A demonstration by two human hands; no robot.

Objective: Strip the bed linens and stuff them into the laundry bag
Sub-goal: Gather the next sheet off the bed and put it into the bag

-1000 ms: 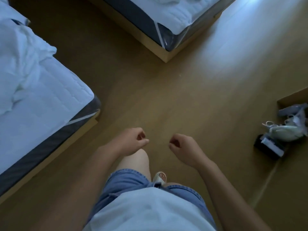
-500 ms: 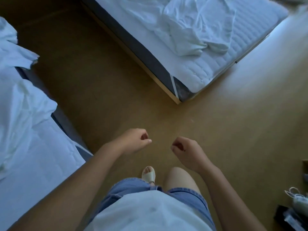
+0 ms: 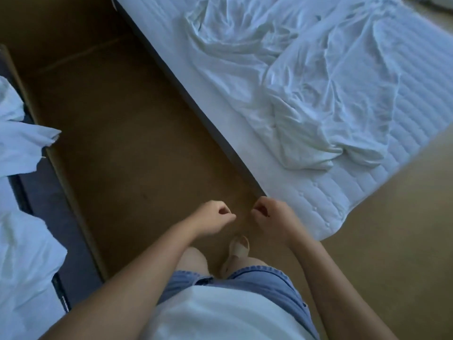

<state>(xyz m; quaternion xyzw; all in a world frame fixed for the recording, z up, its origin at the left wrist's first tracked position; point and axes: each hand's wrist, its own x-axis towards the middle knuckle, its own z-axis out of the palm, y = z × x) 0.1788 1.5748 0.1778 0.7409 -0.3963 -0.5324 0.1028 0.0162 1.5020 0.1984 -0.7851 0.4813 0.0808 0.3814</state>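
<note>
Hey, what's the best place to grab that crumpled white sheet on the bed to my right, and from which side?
Probably the bunched end of the sheet nearest you. It lies loose in thick folds, so a handful is easy to gather there. Come from the near corner of the bed with the right hand, which is closest.

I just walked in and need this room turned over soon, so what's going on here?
A person stands on the floor between two beds. The left hand and right hand are curled in front of the body and hold nothing. A crumpled white sheet lies loose on the quilted mattress to the right, untouched. More rumpled linen lies on the left bed. No laundry bag is in view, so nothing is bagged yet.
</note>
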